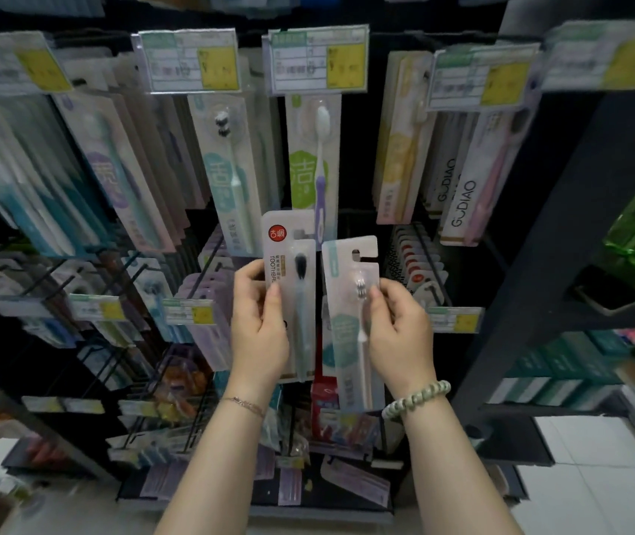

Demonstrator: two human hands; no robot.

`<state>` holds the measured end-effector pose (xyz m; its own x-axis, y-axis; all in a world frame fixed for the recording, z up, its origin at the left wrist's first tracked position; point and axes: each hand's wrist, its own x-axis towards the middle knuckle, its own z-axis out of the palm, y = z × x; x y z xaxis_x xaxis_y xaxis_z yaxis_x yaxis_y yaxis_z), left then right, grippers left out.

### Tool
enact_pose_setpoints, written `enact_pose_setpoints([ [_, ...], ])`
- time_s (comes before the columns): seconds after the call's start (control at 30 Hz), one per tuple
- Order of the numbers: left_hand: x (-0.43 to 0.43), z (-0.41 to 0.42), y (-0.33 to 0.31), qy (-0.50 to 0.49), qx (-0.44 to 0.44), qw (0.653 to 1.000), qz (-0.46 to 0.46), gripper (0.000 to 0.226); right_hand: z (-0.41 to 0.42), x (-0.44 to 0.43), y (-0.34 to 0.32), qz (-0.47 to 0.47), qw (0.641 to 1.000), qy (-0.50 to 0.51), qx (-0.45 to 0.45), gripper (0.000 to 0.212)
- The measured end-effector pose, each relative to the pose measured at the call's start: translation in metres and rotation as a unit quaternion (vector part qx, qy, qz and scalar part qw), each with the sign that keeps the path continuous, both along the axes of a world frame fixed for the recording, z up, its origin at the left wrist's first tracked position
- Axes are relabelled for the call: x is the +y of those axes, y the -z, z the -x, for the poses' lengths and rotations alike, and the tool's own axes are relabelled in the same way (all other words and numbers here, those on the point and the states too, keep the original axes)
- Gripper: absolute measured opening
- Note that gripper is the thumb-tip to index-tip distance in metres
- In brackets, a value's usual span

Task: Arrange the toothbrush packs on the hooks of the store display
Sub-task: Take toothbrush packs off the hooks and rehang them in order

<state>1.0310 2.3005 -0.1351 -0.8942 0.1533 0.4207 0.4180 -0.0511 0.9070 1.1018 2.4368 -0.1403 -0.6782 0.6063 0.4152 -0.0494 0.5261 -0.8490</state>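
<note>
Left grip (258,322): holds white card toothbrush pack with red round logo (296,272).
Right grip (397,330): pinches clear teal-labelled toothbrush pack (341,334), just beside it.

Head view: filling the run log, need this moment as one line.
left hand: holds red-dot toothbrush pack | right hand: holds teal-label toothbrush pack | state: neither pack hooked yet

Two bare hands are up, a left hand (258,322) and a right hand (397,330). Two flat white card toothbrush packs with clear blisters, one per hand: the red-dot pack (287,249) left, the pale teal pack (343,334) right. Two wrist bands — one thin gold chain bracelet (244,405), one pale green beaded bracelet (416,397). Five white-and-yellow price labels (320,59) top the far upper row — the hung packs behind are too blurred to count.
</note>
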Motion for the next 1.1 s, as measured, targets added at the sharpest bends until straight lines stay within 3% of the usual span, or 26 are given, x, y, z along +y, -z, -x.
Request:
enact_pose_setpoints([
  [0.3, 0.059, 0.0, -0.038, 0.092, -0.002, 0.996, -0.023, 0.024, -0.011, 0.038, -0.05, 0.04, 0.997, 0.042, 0.058, 0.02],
  [0.6, 0.116, 0.011, -0.072, 0.119, 0.036, 0.992, -0.016, 0.019, -0.015, 0.078, -0.082, 0.022, 0.99, 0.102, 0.095, 0.018],
  [0.83, 0.161, 0.023, -0.097, 0.16, 0.068, 0.984, 0.035, 0.023, -0.02, 0.101, -0.102, 0.024, 0.984, 0.134, 0.116, 0.017],
  [1.1, 0.202, 0.025, -0.116, 0.194, 0.064, 0.979, -0.012, 0.017, -0.028, 0.114, -0.099, 0.034, 0.982, 0.152, 0.111, 0.016],
])
